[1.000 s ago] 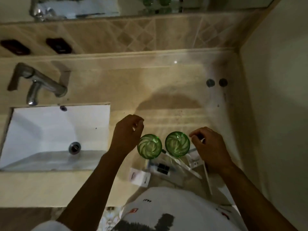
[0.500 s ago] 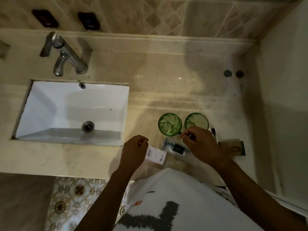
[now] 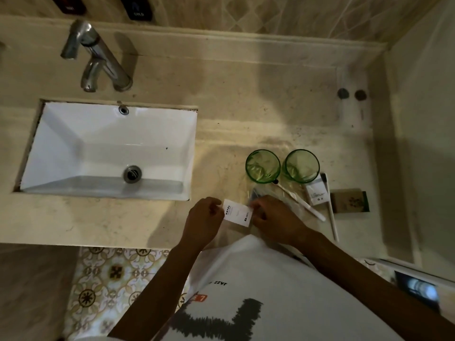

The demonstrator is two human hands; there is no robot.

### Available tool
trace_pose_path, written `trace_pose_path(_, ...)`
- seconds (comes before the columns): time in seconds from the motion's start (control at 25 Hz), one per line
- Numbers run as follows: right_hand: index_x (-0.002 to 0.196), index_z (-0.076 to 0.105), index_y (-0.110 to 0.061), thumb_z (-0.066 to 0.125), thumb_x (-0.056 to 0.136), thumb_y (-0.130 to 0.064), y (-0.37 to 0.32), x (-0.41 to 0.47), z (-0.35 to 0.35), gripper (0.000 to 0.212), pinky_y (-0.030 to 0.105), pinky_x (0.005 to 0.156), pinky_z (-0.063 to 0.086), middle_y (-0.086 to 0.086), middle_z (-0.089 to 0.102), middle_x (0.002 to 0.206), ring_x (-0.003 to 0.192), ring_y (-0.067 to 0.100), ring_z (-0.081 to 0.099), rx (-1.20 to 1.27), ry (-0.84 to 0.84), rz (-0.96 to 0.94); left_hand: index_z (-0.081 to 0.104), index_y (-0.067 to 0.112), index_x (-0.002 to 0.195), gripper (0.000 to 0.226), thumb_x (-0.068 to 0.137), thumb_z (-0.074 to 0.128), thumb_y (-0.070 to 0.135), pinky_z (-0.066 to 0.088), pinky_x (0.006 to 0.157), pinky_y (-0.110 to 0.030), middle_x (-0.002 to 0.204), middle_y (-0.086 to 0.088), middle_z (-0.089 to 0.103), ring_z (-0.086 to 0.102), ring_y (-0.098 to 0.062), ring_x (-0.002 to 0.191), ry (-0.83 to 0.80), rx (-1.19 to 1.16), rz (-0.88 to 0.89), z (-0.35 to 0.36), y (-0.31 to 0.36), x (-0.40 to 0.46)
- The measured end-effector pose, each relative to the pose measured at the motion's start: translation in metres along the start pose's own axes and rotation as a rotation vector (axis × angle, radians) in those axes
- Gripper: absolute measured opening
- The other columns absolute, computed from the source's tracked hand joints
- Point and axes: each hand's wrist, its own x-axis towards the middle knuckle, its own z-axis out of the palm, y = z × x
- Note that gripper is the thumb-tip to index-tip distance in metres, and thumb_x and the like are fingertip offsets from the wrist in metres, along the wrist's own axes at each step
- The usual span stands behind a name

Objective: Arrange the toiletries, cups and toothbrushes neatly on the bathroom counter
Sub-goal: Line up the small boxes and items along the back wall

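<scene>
Two green glass cups stand side by side on the beige counter [image 3: 246,114], the left cup [image 3: 262,166] beside the right cup [image 3: 302,166]. In front of them, near the counter's front edge, a small white hotel sachet [image 3: 237,212] is pinched at both ends by my left hand [image 3: 204,221] and my right hand [image 3: 275,219]. A white toothbrush [image 3: 305,204] lies diagonally to the right of my right hand, and a second one [image 3: 331,212] lies almost straight beside it. A white packet [image 3: 317,194] and a brown soap box [image 3: 349,200] lie further right.
A white rectangular sink [image 3: 110,148] with a chrome tap [image 3: 98,60] fills the counter's left half. Two dark round marks [image 3: 352,94] sit near the back right corner. A wall [image 3: 423,119] bounds the counter's right side. Patterned floor tiles [image 3: 110,286] show below the front edge.
Both hands left the cups and dropped toward the front edge. My left hand picked up the white sachet, and my right hand moved over to pinch its other end.
</scene>
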Motion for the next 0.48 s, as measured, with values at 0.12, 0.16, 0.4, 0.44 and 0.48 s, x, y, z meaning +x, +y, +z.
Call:
trace_pose_path(0.12,0.128,0.056,-0.02,0.06,0.089,-0.022,-0.011,0.003,0.01,0.04,0.024,0.086,0.042,0.004,0.054,0.123,0.101,0.015,0.054,0.038,0.002,0.019,0.068,0.02,0.108,0.019,0.09,0.065,0.018,0.047,0.075,-0.018,0.102,0.004,0.068,0.06,-0.008,0.086,-0.019,0.002,0.013,0.001,0.001,0.0)
trace_pose_path(0.16,0.127,0.057,-0.02,0.062,0.087,-0.021,-0.012,0.003,0.014,0.04,0.023,0.085,0.042,0.004,0.054,0.123,0.098,0.014,0.054,0.061,0.014,0.031,0.069,0.022,0.106,0.019,0.088,0.066,0.017,0.049,0.078,-0.021,0.103,0.003,0.069,0.061,-0.007,0.086,-0.014,-0.013,0.008,0.0,-0.001,0.0)
trace_pose_path(0.4,0.126,0.059,-0.018,0.072,0.085,-0.017,-0.025,0.001,0.016,0.043,0.022,0.077,0.055,-0.002,0.061,0.115,0.096,0.01,0.063,0.283,0.102,0.061,0.076,0.026,0.091,0.022,0.089,0.065,0.007,0.06,0.084,-0.039,0.095,0.005,0.076,0.07,-0.014,0.089,0.092,-0.326,-0.096,-0.021,0.005,0.0)
trace_pose_path(0.44,0.125,0.061,-0.017,0.073,0.085,-0.016,-0.029,0.002,0.014,0.042,0.021,0.076,0.056,-0.002,0.063,0.114,0.097,0.011,0.065,0.298,0.106,0.042,0.076,0.023,0.092,0.022,0.09,0.064,0.005,0.061,0.084,-0.039,0.096,0.004,0.076,0.071,-0.016,0.091,0.101,-0.401,-0.111,-0.028,0.008,0.0)
trace_pose_path(0.48,0.125,0.063,-0.018,0.073,0.084,-0.014,-0.032,0.002,0.013,0.042,0.021,0.076,0.057,-0.002,0.065,0.114,0.098,0.011,0.067,0.322,0.106,0.029,0.077,0.018,0.094,0.021,0.091,0.063,0.003,0.062,0.083,-0.04,0.096,0.0,0.076,0.072,-0.02,0.094,0.105,-0.512,-0.132,-0.034,0.012,-0.001)
